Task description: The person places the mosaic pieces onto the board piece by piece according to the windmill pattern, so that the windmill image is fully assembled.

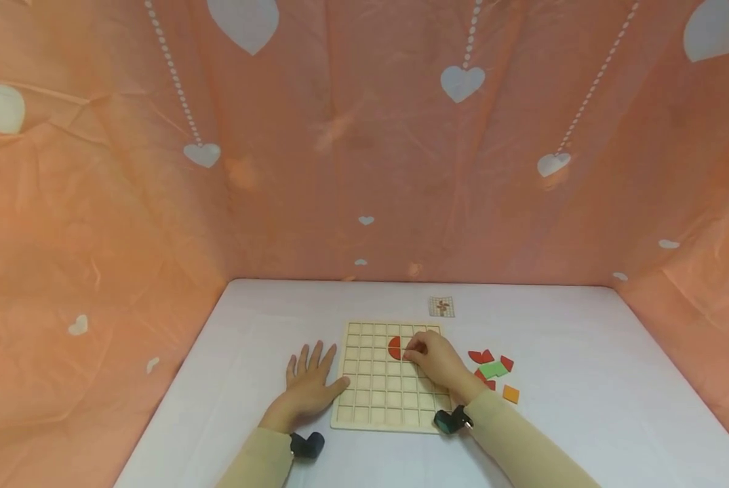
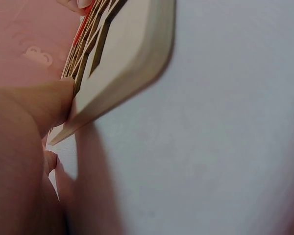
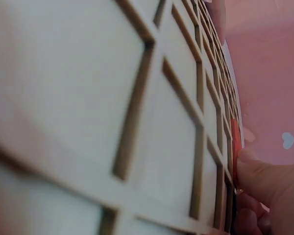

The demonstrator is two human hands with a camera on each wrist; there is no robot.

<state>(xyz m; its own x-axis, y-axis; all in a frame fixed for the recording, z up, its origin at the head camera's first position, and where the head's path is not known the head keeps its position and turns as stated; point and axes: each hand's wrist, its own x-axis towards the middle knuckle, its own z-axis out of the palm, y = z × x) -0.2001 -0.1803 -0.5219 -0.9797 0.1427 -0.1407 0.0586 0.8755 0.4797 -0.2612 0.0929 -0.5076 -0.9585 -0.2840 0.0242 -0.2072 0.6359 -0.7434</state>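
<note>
A pale wooden grid board [image 1: 379, 379] lies on the table. Two red quarter-circle pieces [image 1: 395, 348] sit in its upper cells, together forming a half circle. My right hand [image 1: 437, 359] is over the upper right of the board, its thumb and fingers pinching at a red piece [image 3: 236, 147]; the fingers mostly cover this piece in the head view. Spread on the table at the board's left side is my left hand [image 1: 309, 386], palm down. Its thumb rests on the board's edge, as the left wrist view also shows.
Right of the board lie several loose red pieces [image 1: 506, 364], a green piece [image 1: 493, 370] and an orange square [image 1: 510, 394]. A small card with a pinwheel picture [image 1: 441, 306] lies behind the board. Orange cloth [image 1: 364, 169] printed with hearts hangs around the white table [image 1: 279, 305].
</note>
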